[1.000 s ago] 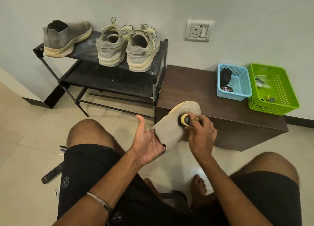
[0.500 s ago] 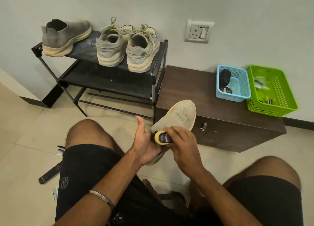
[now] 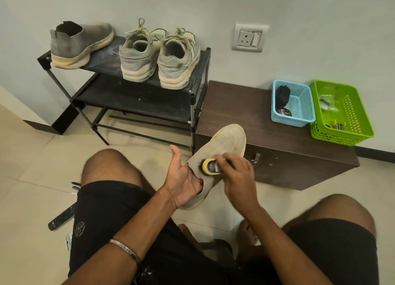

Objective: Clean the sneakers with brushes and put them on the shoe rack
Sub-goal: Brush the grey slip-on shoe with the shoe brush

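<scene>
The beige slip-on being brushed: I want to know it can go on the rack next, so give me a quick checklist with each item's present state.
1. Left hand holds the beige slip-on from inside the opening: ok.
2. Right hand grips the brush against the upper: ok.
3. Upper fully clean: cannot tell.
4. Free spot on the shoe rack top shelf beside the grey slip-on: ok.
5. Lace-up pair stable on the shelf: ok.

Shoe rack (image 3: 198, 75) at left, three sneakers on its top shelf: one (image 3: 79, 45) left, a pair (image 3: 160, 58) right. Cabinet (image 3: 277, 156) to its right; two baskets (image 3: 292, 105) side by side on its surface. Held sneaker (image 3: 224, 147) in front, between hands (image 3: 183, 177).
</scene>
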